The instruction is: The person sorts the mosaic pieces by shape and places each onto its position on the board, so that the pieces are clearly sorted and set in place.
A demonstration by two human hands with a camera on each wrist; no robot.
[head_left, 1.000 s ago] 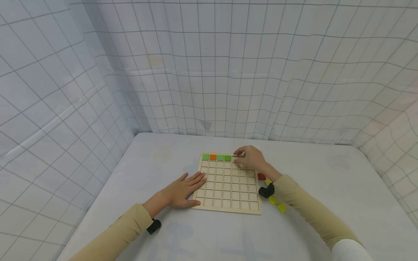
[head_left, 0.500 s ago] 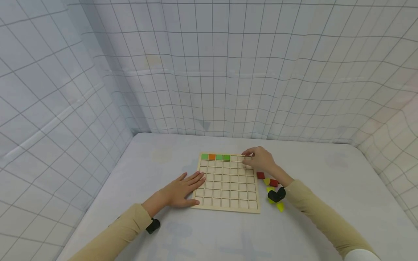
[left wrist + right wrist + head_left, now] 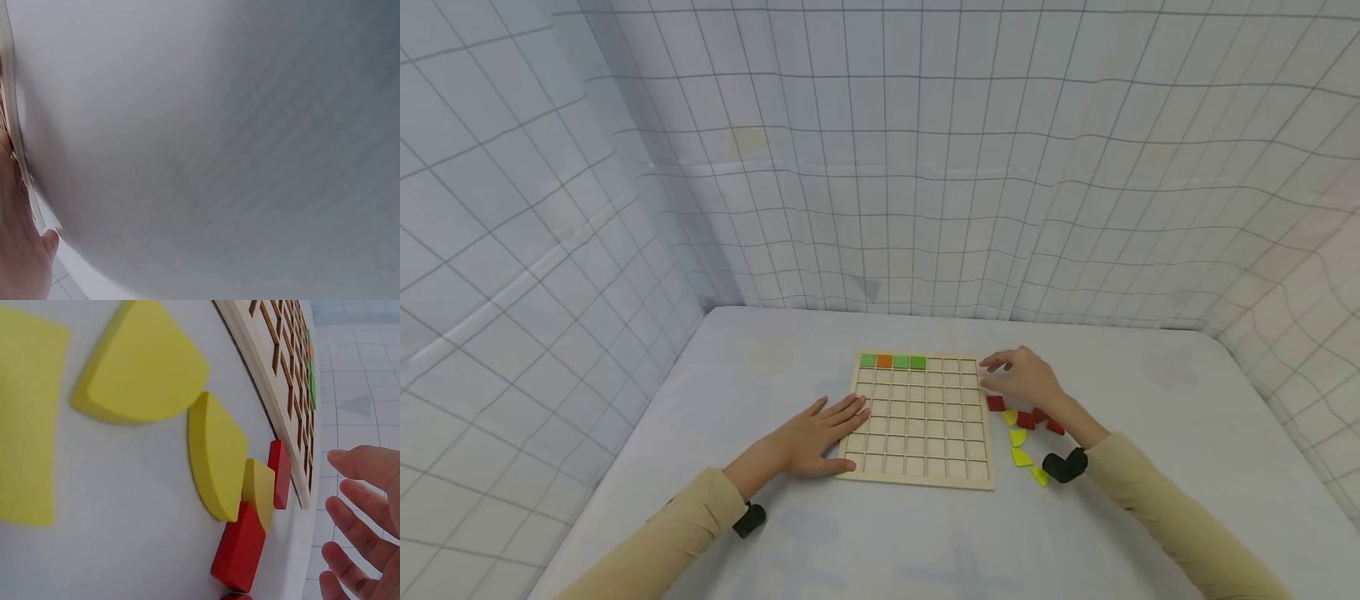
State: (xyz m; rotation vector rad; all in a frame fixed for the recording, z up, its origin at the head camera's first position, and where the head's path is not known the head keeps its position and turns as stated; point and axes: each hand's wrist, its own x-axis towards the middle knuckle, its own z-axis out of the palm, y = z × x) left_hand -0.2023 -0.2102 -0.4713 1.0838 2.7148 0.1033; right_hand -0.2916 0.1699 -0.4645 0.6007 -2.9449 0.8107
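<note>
A pale wooden grid board [image 3: 917, 481] lies flat on the white table. Along its far row sit a few coloured squares: light green [image 3: 868, 360], orange [image 3: 884, 361] and darker green [image 3: 918, 362]. My left hand [image 3: 812, 437] rests spread over the board's left edge, fingers straight. Beyond the far right corner of the board hovers my right hand [image 3: 1026, 375], thumb and fingers apart and holding nothing. Below it lie several red blocks [image 3: 996, 403] and yellow rounded wedges [image 3: 1022, 457], seen large in the right wrist view, where one yellow wedge [image 3: 144, 369] lies near the board's edge.
White grid-patterned curtains [image 3: 880, 167] enclose the table [image 3: 850, 542] at the back and sides. Dark wrist-worn devices [image 3: 1065, 466] sit at both cuffs. The left wrist view shows mostly blurred white surface [image 3: 187, 156].
My right hand has moved right, from over the board's far row to past its right edge. More red blocks show there now. My left hand has stayed put.
</note>
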